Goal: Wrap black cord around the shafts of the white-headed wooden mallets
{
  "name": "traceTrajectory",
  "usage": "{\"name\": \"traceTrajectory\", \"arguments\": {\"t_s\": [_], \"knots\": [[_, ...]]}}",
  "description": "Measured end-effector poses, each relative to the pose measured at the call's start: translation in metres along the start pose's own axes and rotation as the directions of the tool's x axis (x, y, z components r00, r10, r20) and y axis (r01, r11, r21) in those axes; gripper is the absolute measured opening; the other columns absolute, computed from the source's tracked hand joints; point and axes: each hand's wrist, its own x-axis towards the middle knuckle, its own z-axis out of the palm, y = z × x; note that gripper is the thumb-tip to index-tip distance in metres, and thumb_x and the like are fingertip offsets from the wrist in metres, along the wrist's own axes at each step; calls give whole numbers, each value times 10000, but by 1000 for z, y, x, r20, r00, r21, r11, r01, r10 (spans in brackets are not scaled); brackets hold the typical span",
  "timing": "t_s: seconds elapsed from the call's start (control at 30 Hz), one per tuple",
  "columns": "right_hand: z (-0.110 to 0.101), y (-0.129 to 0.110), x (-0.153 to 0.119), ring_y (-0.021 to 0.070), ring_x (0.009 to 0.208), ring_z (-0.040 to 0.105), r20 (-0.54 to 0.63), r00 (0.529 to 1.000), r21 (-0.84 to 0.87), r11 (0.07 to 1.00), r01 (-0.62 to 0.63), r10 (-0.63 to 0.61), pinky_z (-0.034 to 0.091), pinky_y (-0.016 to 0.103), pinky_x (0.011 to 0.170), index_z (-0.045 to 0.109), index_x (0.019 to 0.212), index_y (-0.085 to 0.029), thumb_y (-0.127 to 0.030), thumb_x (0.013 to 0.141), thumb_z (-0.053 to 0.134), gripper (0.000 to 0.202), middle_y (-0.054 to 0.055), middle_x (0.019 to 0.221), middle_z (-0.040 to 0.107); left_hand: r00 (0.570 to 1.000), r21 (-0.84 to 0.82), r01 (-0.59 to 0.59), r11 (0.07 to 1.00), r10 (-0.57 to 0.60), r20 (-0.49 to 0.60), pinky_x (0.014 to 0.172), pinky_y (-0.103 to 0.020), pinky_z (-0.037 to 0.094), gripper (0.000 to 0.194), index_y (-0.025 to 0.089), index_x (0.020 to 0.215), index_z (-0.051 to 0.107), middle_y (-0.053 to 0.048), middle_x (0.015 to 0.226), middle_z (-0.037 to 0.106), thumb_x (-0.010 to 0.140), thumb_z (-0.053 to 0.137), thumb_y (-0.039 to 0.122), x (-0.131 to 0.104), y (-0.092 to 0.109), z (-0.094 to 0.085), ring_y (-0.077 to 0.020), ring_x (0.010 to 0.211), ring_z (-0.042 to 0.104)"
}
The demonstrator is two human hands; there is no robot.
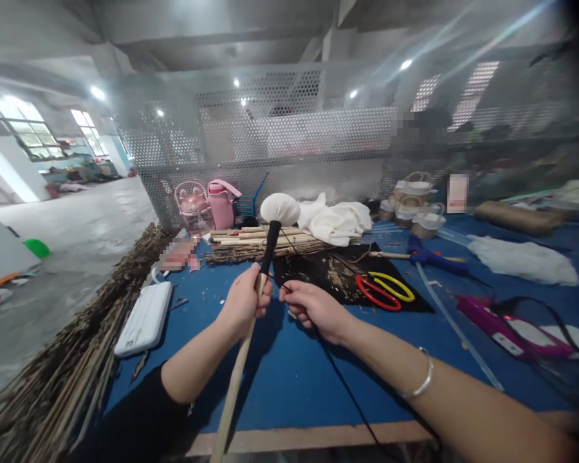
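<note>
The 2 hands are apart, near each other above the blue worktop [294, 402], and each is closed on its own thing. The left hand [244, 299] is clamped around a pale wooden stick [236, 373], just under a black wrapping [270, 247]. This stick is tilted, with its white padded head [280, 209] pointing away from the person and its lower end coming past the near edge. The right hand [316, 308] is beside it and pinches a black cord [340, 373] between the fingertips; the long part of the cord hangs down toward the near edge.

In my judgement, the step in hand is the winding of the cord on the stick, below the head. Whether the last turn is tight I cannot tell, because the left fingers cover part of it. The next move seems to call for 2 actions together: the left hand should keep the stick firm, or roll it a little, and the right hand should guide the cord with even tension. The scissors [388, 307] lie at the right on a black cloth [340, 292], untouched.
</note>
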Motion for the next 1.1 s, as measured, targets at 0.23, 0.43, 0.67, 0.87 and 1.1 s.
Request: {"name": "traceTrajectory", "arguments": {"t_s": [0.23,0.43,0.67,0.87,1.1], "knots": [[-9,-10,-10,37,354,122,119,982,115,984,134,-148,115,163,333,478,723,-175,-390,761,527,224,-113,411,226,995,-40,2,999,2,102,331,-122,149,244,167,786,469,70,564,386,755,520,403,3,-9,3,-8,357,224],[-8,-16,-17,32,326,103,11,965,252,934,252,-263,101,154,321,429,719,-197,-518,750,561,348,-126,381,200,983,-167,106,980,-77,167,314,-109,134,235,163,927,500,71,565,374,777,492,345,-6,-8,3,-7,350,219],[-13,-20,-22,32,328,114,72,931,188,921,341,-359,132,155,324,453,708,-188,-529,748,566,361,-123,381,194,979,-228,103,968,-58,195,295,-98,143,139,162,837,480,62,583,401,757,505,272,-8,-1,3,0,345,240],[-45,-8,-4,39,352,233,350,933,-386,895,222,-80,157,175,329,565,706,-130,-526,759,553,400,-81,422,303,998,-203,3,979,10,61,295,-96,147,148,175,799,454,66,569,412,740,543,277,-4,-5,-7,0,339,255],[-76,-20,0,62,433,323,-111,947,-526,826,202,-302,259,189,406,537,820,-162,-581,787,431,434,-41,578,426,998,-174,-55,983,62,31,298,-106,152,124,175,779,455,60,558,419,736,522,270,2,-12,-14,-9,341,272]]}}
